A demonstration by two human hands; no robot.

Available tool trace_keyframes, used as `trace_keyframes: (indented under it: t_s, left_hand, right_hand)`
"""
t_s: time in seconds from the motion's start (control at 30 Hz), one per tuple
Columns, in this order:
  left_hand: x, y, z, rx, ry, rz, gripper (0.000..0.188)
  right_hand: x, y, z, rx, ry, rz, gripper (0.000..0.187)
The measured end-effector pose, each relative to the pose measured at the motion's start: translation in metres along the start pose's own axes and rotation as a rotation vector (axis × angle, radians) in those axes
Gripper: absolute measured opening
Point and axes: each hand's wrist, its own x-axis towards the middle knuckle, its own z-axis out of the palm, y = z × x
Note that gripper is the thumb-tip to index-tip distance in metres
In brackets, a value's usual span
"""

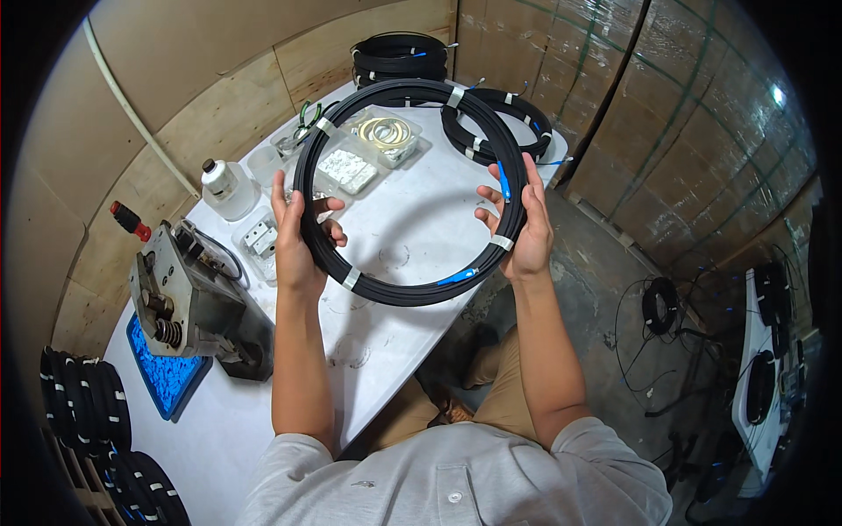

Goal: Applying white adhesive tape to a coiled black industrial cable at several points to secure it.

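A coil of black cable (412,296), bound with several whitish tape bands, is held up over the white table between my two hands. Two blue connectors show on it, one along its right side and one at its near edge. My left hand (300,237) grips the coil's left side, the fingers curling through the ring and the thumb outside. On the opposite side, my right hand (529,232) grips it the same way, close to a tape band and the blue connector on that side.
The white table (386,329) bears a metal press (197,298), a blue tray (167,394) of small blue parts, a white bottle (219,180) and clear boxes of white pieces (351,171). More black coils (399,57) stand at the back. Wrapped cartons (684,114) rise at the right.
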Motion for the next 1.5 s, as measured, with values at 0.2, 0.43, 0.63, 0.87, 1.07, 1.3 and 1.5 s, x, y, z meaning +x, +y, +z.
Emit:
trace_keyframes:
  t_s: [0.2, 0.43, 0.63, 0.87, 1.07, 1.3, 1.5]
  left_hand:
    - [-0.002, 0.0, 0.009, 0.039, -0.015, -0.04, 0.063]
    - [-0.006, 0.003, 0.01, 0.054, -0.01, -0.06, 0.061]
    - [-0.008, 0.007, 0.011, 0.046, -0.009, -0.043, 0.06]
    - [-0.006, 0.008, 0.002, 0.015, -0.073, -0.047, 0.049]
    - [-0.002, 0.017, -0.015, 0.051, -0.21, -0.128, 0.046]
    - [0.0, 0.025, -0.012, 0.098, -0.2, -0.192, 0.058]
    - [-0.014, 0.024, -0.032, 0.229, -0.334, -0.215, 0.064]
  right_hand:
    - [-0.001, -0.017, -0.005, -0.006, -0.016, 0.026, 0.051]
    - [0.001, -0.026, -0.019, 0.036, -0.104, 0.037, 0.052]
    - [0.002, -0.031, -0.017, -0.005, -0.118, 0.031, 0.056]
    - [0.004, -0.027, -0.008, 0.034, -0.032, 0.048, 0.052]
    - [0.009, -0.026, -0.03, 0.059, -0.149, 0.074, 0.053]
    - [0.011, -0.025, -0.033, -0.069, -0.245, -0.083, 0.052]
    - [0.009, -0.071, -0.023, -1.124, -0.077, -0.062, 0.039]
